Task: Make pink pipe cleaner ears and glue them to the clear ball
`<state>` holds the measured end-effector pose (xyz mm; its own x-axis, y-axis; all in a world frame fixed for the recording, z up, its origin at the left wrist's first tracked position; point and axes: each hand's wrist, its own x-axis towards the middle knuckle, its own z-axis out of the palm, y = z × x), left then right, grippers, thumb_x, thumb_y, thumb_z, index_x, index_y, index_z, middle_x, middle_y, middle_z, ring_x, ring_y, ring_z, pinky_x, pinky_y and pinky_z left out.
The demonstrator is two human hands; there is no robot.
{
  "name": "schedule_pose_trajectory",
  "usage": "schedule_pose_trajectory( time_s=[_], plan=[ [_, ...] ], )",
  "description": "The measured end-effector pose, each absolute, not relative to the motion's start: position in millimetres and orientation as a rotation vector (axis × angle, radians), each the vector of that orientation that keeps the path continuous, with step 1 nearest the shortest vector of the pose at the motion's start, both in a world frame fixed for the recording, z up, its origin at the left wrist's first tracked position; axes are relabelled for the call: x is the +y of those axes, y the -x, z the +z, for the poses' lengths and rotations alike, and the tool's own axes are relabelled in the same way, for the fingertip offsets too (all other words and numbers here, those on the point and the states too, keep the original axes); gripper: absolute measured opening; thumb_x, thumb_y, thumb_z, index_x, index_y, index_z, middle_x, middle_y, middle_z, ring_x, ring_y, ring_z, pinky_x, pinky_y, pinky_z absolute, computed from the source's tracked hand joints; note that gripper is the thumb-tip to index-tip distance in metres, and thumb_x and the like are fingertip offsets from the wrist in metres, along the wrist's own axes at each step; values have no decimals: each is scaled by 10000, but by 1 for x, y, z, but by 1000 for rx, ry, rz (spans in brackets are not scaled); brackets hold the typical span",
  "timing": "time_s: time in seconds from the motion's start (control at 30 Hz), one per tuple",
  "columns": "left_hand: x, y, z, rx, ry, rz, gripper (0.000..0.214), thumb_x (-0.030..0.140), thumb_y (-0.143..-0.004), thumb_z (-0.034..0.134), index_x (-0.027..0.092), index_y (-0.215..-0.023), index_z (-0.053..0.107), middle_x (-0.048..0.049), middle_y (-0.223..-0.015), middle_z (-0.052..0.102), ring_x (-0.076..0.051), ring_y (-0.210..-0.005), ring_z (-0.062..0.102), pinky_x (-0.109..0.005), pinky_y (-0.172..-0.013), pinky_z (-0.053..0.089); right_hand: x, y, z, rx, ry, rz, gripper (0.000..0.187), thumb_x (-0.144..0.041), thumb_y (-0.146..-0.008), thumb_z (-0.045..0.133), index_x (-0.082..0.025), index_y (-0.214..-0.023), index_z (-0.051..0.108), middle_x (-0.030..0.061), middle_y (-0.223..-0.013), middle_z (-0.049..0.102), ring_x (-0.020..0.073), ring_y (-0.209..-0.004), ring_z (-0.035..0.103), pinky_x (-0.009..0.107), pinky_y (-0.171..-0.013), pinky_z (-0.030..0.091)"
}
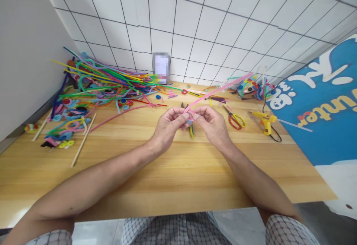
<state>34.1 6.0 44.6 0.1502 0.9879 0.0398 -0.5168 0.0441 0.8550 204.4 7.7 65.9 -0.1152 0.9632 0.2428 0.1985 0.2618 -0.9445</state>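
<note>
My left hand and my right hand meet over the middle of the wooden table, fingers pinched together. Between the fingertips of both is a pink pipe cleaner, whose long free end slants up to the right. A small bluish piece shows under the thumbs, mostly covered by fingers. Just beneath the hands lie pliers with a yellow-green handle, partly hidden. Right of my right hand rest scissors with red and yellow handles.
A heap of coloured pipe cleaners fills the back left, with two wooden sticks in front. A phone leans on the tiled wall. At right are a yellow glue gun, wrapped colourful ornaments and a blue printed board.
</note>
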Motion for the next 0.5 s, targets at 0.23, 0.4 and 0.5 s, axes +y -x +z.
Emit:
schedule_pose_trajectory(
  time_s=[0.23, 0.4, 0.5],
  plan=[
    [7, -33, 44, 681, -806, 1295, 359, 396, -733, 970, 154, -926, 789, -37, -852, 799, -109, -641, 675, -238, -602, 559, 5, -200, 63, -1506, 1128, 904, 133, -347, -895, 712, -239, -972, 708, 21, -906, 791, 172, -797, 729, 315, -745, 604],
    [6, -33, 45, 681, -797, 1298, 311, 372, -760, 944, 158, -912, 778, -38, -859, 800, -112, -646, 676, -243, -605, 560, 3, -198, 61, -1505, 1111, 897, 154, -375, -904, 708, -247, -990, 702, 23, -933, 798, 177, -821, 740, 323, -763, 615],
    [6, -33, 45, 693, -813, 1299, 307, 381, -754, 943, 156, -875, 772, -34, -824, 790, -113, -641, 671, -240, -601, 552, 4, -199, 59, -1523, 1118, 903, 218, -450, -919, 732, -251, -996, 693, 28, -929, 796, 186, -811, 738, 342, -766, 617]
  ],
)
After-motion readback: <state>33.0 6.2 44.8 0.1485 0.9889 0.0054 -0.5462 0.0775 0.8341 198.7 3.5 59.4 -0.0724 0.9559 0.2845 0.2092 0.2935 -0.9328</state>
